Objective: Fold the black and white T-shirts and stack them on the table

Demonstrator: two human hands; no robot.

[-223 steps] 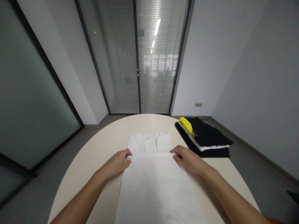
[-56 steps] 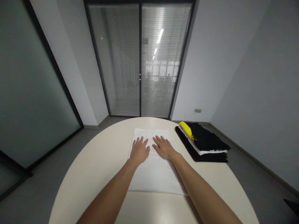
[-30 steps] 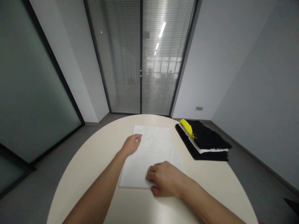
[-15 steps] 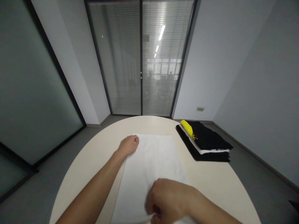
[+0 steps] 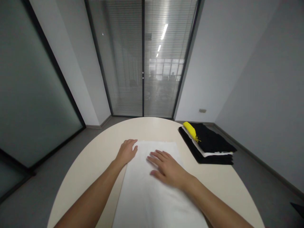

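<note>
A white cloth [image 5: 147, 196], folded to a long strip, lies flat on the round table and runs out of view at the bottom. My left hand [image 5: 126, 152] rests at its far left corner, with the fingers stretched out and the thumb apart. Over the upper middle of the cloth is my right hand [image 5: 166, 167], palm down with its fingers spread. Whether the right palm presses on the fabric I cannot tell. Neither hand grips anything.
A stack of folded black and white cloths [image 5: 211, 139], with a yellow patch at its left side, lies near the right edge of the round table [image 5: 90, 167]. Beyond the table stands a glazed door with blinds [image 5: 142, 63].
My right hand has let go of the cloth's near part and moved forward over it, its fingers now spread. My left hand has uncurled at the far left corner.
</note>
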